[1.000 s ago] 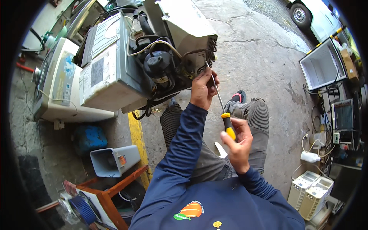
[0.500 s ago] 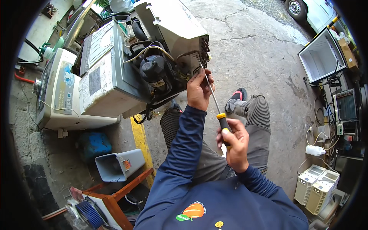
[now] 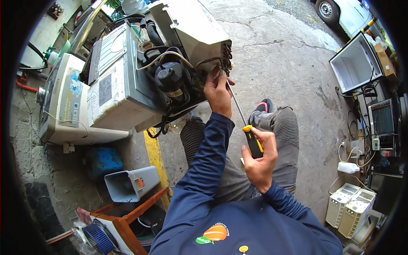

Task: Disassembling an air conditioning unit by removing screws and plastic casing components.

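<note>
Right hand (image 3: 262,159) has shifted its hold, fingers curled round the screwdriver (image 3: 253,143), slanting up to the left hand (image 3: 218,94) by the coil bends (image 3: 227,50), pinch hidden; compressor (image 3: 168,77) bared, what's left I can't tell.

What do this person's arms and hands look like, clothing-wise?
Both arms wear long, plain navy-blue sleeves, the left sleeve creased along the forearm, the right sleeve bunched. The left hand and right hand wear no gloves.
</note>
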### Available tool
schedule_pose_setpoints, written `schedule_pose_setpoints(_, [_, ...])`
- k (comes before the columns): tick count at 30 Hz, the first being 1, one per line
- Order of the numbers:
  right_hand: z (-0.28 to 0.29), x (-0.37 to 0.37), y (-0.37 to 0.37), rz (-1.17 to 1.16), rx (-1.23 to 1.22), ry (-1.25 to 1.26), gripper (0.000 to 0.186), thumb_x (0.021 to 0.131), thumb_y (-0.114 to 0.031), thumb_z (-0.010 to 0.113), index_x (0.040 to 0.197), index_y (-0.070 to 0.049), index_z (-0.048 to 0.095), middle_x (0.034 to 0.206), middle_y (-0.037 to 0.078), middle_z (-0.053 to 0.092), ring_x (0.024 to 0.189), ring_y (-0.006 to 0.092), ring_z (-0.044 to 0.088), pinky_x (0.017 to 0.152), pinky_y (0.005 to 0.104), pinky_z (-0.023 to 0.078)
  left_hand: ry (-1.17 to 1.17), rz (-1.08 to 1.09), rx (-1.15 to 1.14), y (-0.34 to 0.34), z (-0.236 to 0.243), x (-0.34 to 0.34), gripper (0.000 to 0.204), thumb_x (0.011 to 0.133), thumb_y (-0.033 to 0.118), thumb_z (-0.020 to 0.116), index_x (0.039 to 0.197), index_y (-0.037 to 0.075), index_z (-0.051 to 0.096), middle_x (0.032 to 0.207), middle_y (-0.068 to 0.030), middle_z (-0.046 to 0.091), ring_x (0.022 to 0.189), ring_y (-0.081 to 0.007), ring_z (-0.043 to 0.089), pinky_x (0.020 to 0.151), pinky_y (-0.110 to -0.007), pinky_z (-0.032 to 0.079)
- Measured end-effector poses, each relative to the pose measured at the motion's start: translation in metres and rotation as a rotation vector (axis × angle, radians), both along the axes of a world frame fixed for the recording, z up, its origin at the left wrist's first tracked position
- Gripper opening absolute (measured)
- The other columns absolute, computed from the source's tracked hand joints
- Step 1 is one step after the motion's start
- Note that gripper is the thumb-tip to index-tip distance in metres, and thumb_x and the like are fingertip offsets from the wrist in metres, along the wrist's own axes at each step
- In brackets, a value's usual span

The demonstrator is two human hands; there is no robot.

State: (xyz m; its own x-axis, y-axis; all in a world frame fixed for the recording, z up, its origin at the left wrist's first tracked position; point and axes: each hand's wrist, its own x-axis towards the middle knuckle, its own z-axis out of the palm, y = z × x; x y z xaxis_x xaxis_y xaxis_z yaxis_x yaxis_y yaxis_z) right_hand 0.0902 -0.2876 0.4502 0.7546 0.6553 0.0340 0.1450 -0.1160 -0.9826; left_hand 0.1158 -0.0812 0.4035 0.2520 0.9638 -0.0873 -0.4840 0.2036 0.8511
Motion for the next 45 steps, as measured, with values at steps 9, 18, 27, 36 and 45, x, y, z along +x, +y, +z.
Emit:
schedule_pose_setpoints(9, [0.010, -0.001, 0.005, 0.021, 0.035, -0.579, 0.050, 0.071, 0.009, 0.066, 0.119, -0.001, 0.067, 0.104, 0.012, 0.052, 0.086, 0.0219, 0.051, 0.073, 0.0306, 0.046, -0.208, -0.009, -0.479, 0.021, 0.002, 0.014, 0.016, 0.097, 0.027, 0.063, 0.096, 0.012, 0.067, 0.074, -0.0017, 0.066, 0.044, -0.0041, 0.036, 0.039, -0.021, 0.023])
schedule_pose_setpoints(18, [0.011, 0.001, 0.003, 0.028, 0.010, -0.604, 0.047, 0.071, 0.011, 0.065, 0.116, -0.002, 0.069, 0.106, 0.011, 0.052, 0.087, 0.0239, 0.049, 0.075, 0.0317, 0.045, -0.187, 0.000, -0.583, 0.027, 0.008, 0.017, 0.018, 0.093, 0.032, 0.064, 0.089, 0.014, 0.064, 0.072, 0.0013, 0.064, 0.043, -0.0053, 0.033, 0.040, -0.024, 0.021])
schedule_pose_setpoints(27, [0.014, 0.007, -0.001, 0.041, -0.016, -0.764, 0.041, 0.074, 0.013, 0.066, 0.111, -0.003, 0.071, 0.108, 0.011, 0.054, 0.091, 0.0245, 0.048, 0.078, 0.0340, 0.045, -0.248, -0.014, -0.647, 0.036, -0.001, 0.020, 0.019, 0.092, 0.034, 0.065, 0.086, 0.016, 0.062, 0.067, 0.0027, 0.059, 0.043, -0.0066, 0.032, 0.040, -0.026, 0.022])
schedule_pose_setpoints(36, [0.019, 0.007, -0.020, 0.095, 0.072, -0.818, 0.036, 0.073, 0.012, 0.068, 0.105, -0.004, 0.071, 0.107, 0.010, 0.056, 0.091, 0.0247, 0.050, 0.078, 0.0341, 0.046, -0.131, 0.084, -0.558, 0.015, 0.012, 0.002, 0.019, 0.092, 0.032, 0.063, 0.084, 0.014, 0.060, 0.070, 0.0012, 0.060, 0.043, -0.0077, 0.032, 0.040, -0.026, 0.022])
schedule_pose_setpoints(45, [0.042, 0.047, -0.061, 0.313, 0.038, -0.534, 0.030, 0.071, 0.011, 0.071, 0.097, -0.004, 0.072, 0.105, 0.009, 0.061, 0.090, 0.0218, 0.056, 0.078, 0.0332, 0.049, -0.160, 0.094, -0.484, -0.018, -0.019, -0.063, 0.020, 0.095, 0.027, 0.059, 0.086, 0.009, 0.060, 0.074, -0.0043, 0.060, 0.045, -0.0085, 0.036, 0.039, -0.024, 0.023])
